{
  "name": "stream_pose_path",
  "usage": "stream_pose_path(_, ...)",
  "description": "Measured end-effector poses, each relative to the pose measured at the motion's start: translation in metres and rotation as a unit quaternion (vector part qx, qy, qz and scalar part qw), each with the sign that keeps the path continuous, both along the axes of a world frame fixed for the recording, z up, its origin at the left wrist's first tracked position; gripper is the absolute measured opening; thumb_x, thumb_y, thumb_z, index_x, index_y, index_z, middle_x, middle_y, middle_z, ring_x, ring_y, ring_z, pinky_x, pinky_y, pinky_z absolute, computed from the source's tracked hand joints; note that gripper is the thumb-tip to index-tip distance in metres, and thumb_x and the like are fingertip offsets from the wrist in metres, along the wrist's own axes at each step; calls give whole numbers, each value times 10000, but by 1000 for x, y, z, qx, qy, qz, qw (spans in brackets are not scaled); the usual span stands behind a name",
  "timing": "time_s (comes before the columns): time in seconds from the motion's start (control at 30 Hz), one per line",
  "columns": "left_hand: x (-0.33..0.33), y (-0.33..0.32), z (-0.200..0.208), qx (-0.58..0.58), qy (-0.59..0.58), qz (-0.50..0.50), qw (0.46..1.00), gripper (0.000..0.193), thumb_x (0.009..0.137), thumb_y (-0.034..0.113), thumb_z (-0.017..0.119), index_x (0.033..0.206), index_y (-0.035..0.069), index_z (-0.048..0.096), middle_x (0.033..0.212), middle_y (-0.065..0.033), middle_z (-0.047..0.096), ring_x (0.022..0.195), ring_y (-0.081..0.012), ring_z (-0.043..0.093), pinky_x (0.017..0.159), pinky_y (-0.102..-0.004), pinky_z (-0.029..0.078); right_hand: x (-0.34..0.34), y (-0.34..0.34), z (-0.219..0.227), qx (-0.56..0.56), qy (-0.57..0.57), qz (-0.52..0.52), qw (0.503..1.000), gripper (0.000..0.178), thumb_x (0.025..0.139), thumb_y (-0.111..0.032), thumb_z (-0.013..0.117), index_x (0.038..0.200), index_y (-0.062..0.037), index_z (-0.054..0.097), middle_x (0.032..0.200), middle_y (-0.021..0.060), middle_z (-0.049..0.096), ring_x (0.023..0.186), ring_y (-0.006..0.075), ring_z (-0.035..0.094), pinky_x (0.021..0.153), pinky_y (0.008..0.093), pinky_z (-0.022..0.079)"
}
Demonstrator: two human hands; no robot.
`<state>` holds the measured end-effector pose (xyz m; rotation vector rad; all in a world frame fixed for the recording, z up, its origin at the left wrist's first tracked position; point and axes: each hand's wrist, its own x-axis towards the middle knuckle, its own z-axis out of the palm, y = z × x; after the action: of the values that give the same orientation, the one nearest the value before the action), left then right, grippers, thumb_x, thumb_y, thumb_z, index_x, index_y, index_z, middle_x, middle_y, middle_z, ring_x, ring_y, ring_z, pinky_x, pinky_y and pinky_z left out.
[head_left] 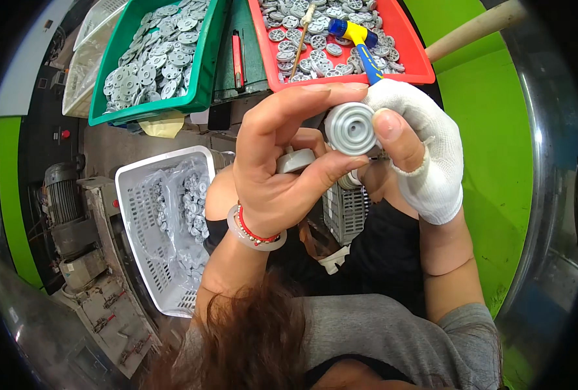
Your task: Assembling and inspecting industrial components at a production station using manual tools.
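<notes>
Between my two hands is a round grey disc (352,128) with concentric rings and a small centre hole, its ringed face turned up toward me. My left hand (272,153), bare, pinches its left side between thumb and forefinger. Tucked in that hand's curled lower fingers is a second grey round part (295,160), partly hidden. My right hand (425,146), in a white knit glove that leaves the thumb tip bare, grips the disc's right edge. Its other fingers are mostly hidden behind the disc and thumb.
Ahead stand a green tray (201,97) of flat grey discs and a red tray (263,39) of spoked ones, a blue-yellow hammer (360,39) lying in it. A red cutter (238,62) lies between. Left is a white basket (133,214) with bagged parts; a wooden handle (474,29) juts in right.
</notes>
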<state>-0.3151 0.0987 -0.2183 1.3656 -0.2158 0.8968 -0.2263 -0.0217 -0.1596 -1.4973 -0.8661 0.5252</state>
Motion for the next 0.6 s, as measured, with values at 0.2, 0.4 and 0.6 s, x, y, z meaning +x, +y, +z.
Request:
stream_pose_path(0.2,1,1,0,11,-12,8,1000,571,709,-49,705,1184,4,393,1134,-202,561,1026,-221,584,584,-183,485,0,-1,4,12,42,7,999,217,886,-199,555,935,8,596,801,30,575,734,76,508,655,227,424)
stream_pose_path(0.4,1,4,-4,14,-23,31,999,535,720,-51,691,1182,2,425,1155,-191,559,1012,-194,586,583,-178,473,1,-2,5,-30,30,63,997,268,810,-180,631,953,32,552,912,87,557,763,133,538,683,249,434)
stream_pose_path(0.6,2,2,-2,68,47,53,995,513,748,-34,664,1200,-33,420,1175,-221,537,961,-202,599,680,-233,502,4,-3,-1,31,-276,14,961,307,682,-22,704,956,-2,568,923,110,561,745,157,545,647,247,443)
